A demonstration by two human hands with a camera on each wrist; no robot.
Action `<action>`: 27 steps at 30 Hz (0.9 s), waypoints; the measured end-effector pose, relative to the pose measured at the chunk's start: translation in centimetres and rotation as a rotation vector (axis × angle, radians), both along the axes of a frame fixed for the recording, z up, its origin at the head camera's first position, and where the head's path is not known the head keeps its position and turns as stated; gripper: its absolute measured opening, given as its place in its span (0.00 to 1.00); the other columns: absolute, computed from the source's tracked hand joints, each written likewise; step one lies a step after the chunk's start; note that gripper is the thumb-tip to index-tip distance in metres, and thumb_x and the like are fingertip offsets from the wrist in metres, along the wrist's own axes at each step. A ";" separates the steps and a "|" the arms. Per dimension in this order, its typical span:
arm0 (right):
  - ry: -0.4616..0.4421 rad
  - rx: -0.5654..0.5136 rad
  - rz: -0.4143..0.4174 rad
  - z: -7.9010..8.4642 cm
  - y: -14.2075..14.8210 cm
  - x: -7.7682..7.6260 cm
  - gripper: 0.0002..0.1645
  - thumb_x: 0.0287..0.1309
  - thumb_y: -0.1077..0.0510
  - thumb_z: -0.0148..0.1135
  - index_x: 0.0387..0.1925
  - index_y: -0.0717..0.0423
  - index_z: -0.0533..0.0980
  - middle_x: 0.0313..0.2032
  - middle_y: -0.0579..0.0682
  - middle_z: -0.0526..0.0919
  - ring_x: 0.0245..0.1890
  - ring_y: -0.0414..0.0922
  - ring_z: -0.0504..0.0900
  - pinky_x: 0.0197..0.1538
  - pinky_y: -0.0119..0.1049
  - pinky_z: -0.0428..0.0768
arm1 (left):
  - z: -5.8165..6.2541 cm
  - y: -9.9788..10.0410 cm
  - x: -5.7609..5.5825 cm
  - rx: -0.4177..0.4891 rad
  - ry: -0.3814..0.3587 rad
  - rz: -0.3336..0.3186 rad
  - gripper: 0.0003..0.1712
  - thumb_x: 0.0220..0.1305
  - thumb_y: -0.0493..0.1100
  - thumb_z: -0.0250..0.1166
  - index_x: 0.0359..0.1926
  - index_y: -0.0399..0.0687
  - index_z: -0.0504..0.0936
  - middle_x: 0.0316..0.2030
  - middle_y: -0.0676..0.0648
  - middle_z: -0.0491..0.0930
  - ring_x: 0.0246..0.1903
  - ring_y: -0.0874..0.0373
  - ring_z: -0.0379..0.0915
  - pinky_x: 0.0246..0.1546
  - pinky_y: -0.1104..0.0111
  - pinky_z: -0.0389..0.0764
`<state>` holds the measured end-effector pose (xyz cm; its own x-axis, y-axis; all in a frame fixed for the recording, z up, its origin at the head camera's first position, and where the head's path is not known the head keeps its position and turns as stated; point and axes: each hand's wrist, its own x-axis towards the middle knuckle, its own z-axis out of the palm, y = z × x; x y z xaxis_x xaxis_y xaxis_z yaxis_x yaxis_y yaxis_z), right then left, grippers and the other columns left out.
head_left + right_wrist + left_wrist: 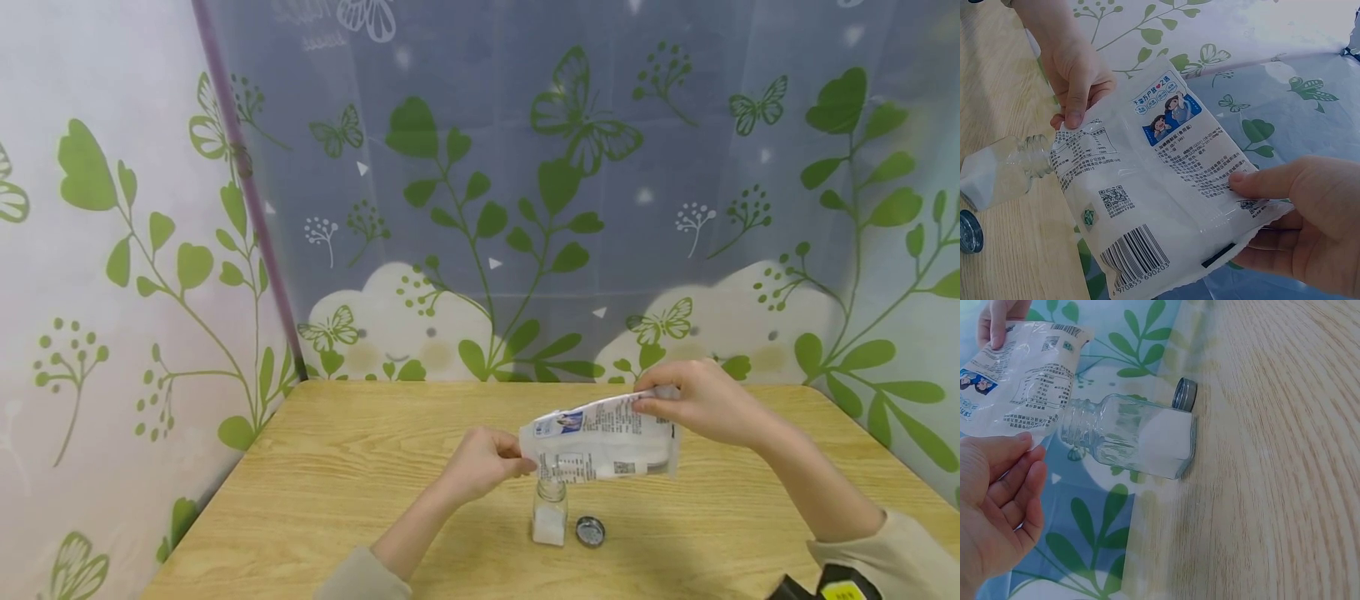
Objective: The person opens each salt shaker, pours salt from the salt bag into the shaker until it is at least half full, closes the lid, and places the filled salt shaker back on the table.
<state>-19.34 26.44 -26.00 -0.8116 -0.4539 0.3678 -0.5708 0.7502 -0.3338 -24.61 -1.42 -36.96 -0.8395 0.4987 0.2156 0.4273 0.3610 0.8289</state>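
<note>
A white printed salt bag [600, 442] is held tilted between both hands over a glass jar. At its lower left corner, my left hand [480, 465] pinches the plastic between thumb and forefinger. My right hand [708, 402] grips the raised opposite end, thumb on the printed face in the right wrist view. Square-bodied and upright, the clear jar [550, 518] holds white salt [1165, 440] in its lower part. The bag's corner overlaps the jar's threaded mouth [1075, 423] in the left wrist view. Beside the jar lies its metal lid [590, 532], inner side up.
All of this is on a light wood-grain table [360, 450]. Printed curtains [465, 208] with leaves and butterflies hang behind the table and at its sides. A black object with a yellow label [842, 590] shows at the bottom right edge.
</note>
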 end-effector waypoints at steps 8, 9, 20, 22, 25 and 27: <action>0.003 0.001 0.006 0.0 0.0 0.0 0.04 0.56 0.56 0.64 0.33 0.51 0.81 0.29 0.40 0.81 0.25 0.33 0.75 0.27 0.32 0.73 | 0.0 0.0 -0.1 -0.007 -0.001 -0.003 0.05 0.52 0.39 0.68 0.25 0.41 0.85 0.24 0.52 0.82 0.27 0.62 0.74 0.28 0.68 0.73; 0.004 0.001 0.006 0.0 0.0 0.0 0.04 0.56 0.56 0.64 0.33 0.51 0.81 0.29 0.40 0.81 0.26 0.33 0.75 0.28 0.32 0.73 | 0.0 0.0 -0.1 -0.009 -0.001 -0.002 0.04 0.52 0.39 0.68 0.25 0.42 0.85 0.24 0.52 0.82 0.27 0.62 0.74 0.28 0.68 0.73; -0.016 -0.002 0.003 -0.1 0.2 0.0 0.06 0.57 0.55 0.63 0.35 0.52 0.81 0.31 0.41 0.82 0.27 0.33 0.76 0.29 0.33 0.74 | -0.2 0.1 -0.2 -0.014 -0.002 -0.003 0.05 0.52 0.39 0.68 0.25 0.41 0.85 0.23 0.53 0.82 0.27 0.62 0.75 0.29 0.67 0.74; -0.007 -0.003 0.009 -0.2 0.2 -0.1 0.06 0.57 0.55 0.63 0.35 0.51 0.81 0.31 0.41 0.82 0.27 0.33 0.76 0.28 0.32 0.74 | -0.3 0.1 -0.3 -0.014 -0.005 -0.001 0.04 0.53 0.39 0.68 0.25 0.43 0.85 0.24 0.54 0.82 0.27 0.62 0.76 0.30 0.67 0.75; -0.001 -0.004 0.012 -0.2 0.2 -0.1 0.06 0.57 0.56 0.63 0.35 0.51 0.81 0.31 0.40 0.82 0.27 0.33 0.76 0.28 0.32 0.74 | -0.3 0.1 -0.3 -0.013 -0.008 0.000 0.03 0.53 0.39 0.68 0.25 0.45 0.85 0.24 0.54 0.82 0.28 0.62 0.76 0.31 0.66 0.75; -0.003 -0.003 0.010 -0.2 0.2 -0.1 0.06 0.57 0.55 0.63 0.35 0.51 0.81 0.32 0.41 0.82 0.27 0.33 0.76 0.28 0.32 0.74 | -0.4 0.0 -0.3 -0.015 -0.010 0.000 0.03 0.53 0.39 0.68 0.25 0.46 0.85 0.24 0.54 0.82 0.28 0.62 0.76 0.31 0.65 0.75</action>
<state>-19.41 26.66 -26.22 -0.8080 -0.4610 0.3669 -0.5775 0.7432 -0.3380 -24.96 -1.37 -37.31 -0.8415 0.5021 0.1995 0.4188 0.3730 0.8279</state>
